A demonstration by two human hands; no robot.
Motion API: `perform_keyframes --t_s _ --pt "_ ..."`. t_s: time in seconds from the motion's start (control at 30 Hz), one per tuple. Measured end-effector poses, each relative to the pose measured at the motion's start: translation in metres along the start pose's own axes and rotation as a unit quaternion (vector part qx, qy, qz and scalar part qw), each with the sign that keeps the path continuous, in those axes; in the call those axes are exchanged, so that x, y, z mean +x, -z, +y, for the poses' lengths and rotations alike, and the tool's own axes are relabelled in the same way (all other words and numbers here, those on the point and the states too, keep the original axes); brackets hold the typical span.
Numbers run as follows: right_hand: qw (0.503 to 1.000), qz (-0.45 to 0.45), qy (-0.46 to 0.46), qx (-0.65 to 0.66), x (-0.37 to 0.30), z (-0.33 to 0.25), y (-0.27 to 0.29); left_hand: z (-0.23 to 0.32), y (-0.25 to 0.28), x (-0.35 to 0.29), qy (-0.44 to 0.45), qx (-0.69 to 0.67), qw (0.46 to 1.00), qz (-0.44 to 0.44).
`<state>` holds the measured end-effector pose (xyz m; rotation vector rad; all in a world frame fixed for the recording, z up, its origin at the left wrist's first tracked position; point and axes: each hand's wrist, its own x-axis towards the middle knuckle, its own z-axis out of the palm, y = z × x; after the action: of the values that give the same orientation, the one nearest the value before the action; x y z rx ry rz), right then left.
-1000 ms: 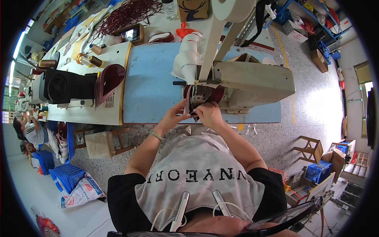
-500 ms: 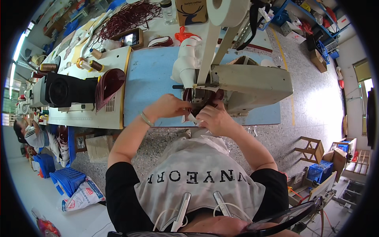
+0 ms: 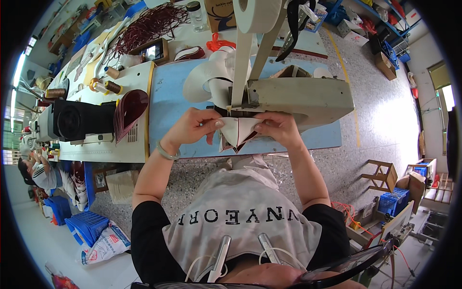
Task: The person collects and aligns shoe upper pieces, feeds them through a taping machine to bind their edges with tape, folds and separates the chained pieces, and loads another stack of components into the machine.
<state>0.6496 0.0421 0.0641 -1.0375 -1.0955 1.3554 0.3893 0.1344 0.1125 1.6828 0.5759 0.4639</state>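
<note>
Both my left hand (image 3: 192, 129) and right hand (image 3: 279, 129) pinch the folded leather piece (image 3: 237, 132), fingers closed on its edges, just below the sewing machine (image 3: 298, 96). Best keep edges aligned, tension even.

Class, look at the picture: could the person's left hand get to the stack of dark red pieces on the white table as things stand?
Probably yes. The left hand holds the pale piece at the machine, and the dark red stack lies just to its left with bare blue tabletop between, though it would have to let go first.
</note>
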Motion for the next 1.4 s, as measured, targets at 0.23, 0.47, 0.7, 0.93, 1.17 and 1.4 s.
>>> perform_keyframes --t_s 0.23,0.47,0.7,0.93,1.17,1.4 --pt "0.999 0.037 -0.015 0.008 0.004 -0.001 0.006 -0.007 0.003 0.007 -0.006 -0.015 1.000 0.015" --pt "0.992 0.061 0.057 0.090 0.018 0.001 0.003 -0.012 0.004 0.011 -0.016 -0.021 0.999 0.025" --pt "0.991 0.012 0.101 0.085 0.035 0.007 0.008 -0.016 0.006 0.016 -0.015 -0.027 0.999 0.029" --pt "0.900 -0.039 0.103 0.423 0.076 0.041 0.043 -0.027 0.023 0.044 0.041 -0.119 0.990 0.068" --pt "0.959 0.197 0.084 -0.186 -0.013 0.032 0.004 -0.071 -0.007 -0.003 -0.015 -0.104 0.964 0.243" --pt "0.855 -0.051 0.181 -0.483 -0.011 0.110 -0.032 -0.164 -0.079 -0.042 0.112 -0.092 0.982 0.125"
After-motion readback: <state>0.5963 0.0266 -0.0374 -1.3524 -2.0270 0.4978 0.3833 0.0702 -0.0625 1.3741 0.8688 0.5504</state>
